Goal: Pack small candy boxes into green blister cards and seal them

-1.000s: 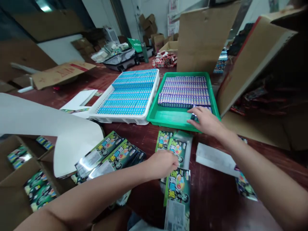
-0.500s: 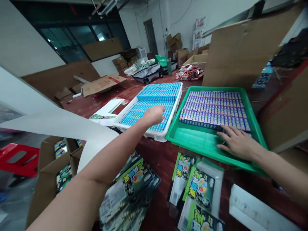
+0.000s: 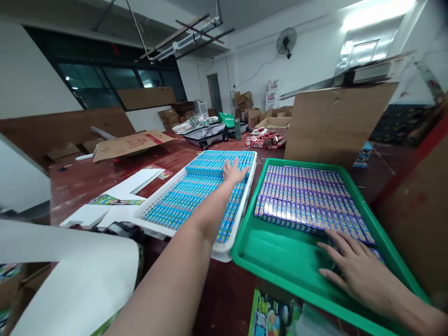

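Observation:
My left hand (image 3: 234, 172) reaches far out, fingers spread, onto the upper layer of blue candy boxes (image 3: 196, 191) in the white tray (image 3: 224, 249). My right hand (image 3: 355, 268) lies flat with fingers apart on the floor of the green tray (image 3: 276, 252), covering one or two purple boxes at the near right end of the rows of purple candy boxes (image 3: 304, 196). Whether either hand grips a box cannot be made out.
A tall brown cardboard sheet (image 3: 336, 121) stands behind the green tray, another box wall (image 3: 416, 205) at its right. White card sheets (image 3: 115, 200) and a curved white sheet (image 3: 70, 280) lie left. A green packet (image 3: 268, 317) lies by the near edge. Red packs (image 3: 266, 139) sit farther back.
My left hand left the packets near me and stretched onto the far blue boxes. The view tilted up. My right hand stayed at the green tray's near right.

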`<state>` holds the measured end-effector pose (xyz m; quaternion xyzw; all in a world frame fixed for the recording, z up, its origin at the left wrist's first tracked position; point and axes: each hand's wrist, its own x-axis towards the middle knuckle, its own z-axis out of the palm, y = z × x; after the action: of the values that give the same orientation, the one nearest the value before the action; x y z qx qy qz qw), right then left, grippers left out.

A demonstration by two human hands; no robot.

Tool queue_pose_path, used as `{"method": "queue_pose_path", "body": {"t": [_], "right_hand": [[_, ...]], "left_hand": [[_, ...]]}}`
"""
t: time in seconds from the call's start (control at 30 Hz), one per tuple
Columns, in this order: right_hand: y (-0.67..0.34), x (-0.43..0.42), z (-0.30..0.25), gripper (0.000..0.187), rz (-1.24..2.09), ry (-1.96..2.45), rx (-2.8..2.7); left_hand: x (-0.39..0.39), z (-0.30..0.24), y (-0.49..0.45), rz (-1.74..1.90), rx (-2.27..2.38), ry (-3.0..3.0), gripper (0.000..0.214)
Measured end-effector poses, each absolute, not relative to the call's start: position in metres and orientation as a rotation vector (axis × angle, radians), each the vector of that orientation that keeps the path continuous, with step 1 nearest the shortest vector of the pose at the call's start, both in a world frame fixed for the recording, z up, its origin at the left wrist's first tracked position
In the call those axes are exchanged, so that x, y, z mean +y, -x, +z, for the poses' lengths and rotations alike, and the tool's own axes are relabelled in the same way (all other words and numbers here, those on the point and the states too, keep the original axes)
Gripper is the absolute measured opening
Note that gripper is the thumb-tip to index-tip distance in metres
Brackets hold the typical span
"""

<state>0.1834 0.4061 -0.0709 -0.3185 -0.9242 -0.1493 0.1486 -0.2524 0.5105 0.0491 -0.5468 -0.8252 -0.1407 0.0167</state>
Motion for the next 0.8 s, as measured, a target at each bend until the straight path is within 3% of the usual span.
{"method": "queue_pose_path", "body": {"t": [0.13, 0.37, 0.43, 0.6, 0.8], "right_hand": [[-0.182, 0.404, -0.067, 0.055, -0.415, 0.939, -2.642], [-0.182, 0.405, -0.068, 0.051, -0.378, 0.944, -2.616], [-0.181, 0.404, -0.069, 0.051, -0.368, 0.952, -2.62], [-0.177, 0.402, -0.063, 0.052, -0.313, 1.005, -2.616], [-0.181, 0.397, -0.031, 0.076, -0.144, 1.181, -2.648]], "left_hand": [[0.542, 0.039, 0.253, -0.361, -2.417, 2.035, 0.053], [0.522, 0.033, 0.262, -0.303, -2.324, 2.023, 0.043], [0.522, 0.032, 0.254, -0.311, -2.396, 1.869, 0.053], [0.548, 0.042, 0.238, -0.235, -2.72, 1.425, 0.101], [0.562, 0.06, 0.234, -0.1, -2.745, 1.465, 0.084]]}}
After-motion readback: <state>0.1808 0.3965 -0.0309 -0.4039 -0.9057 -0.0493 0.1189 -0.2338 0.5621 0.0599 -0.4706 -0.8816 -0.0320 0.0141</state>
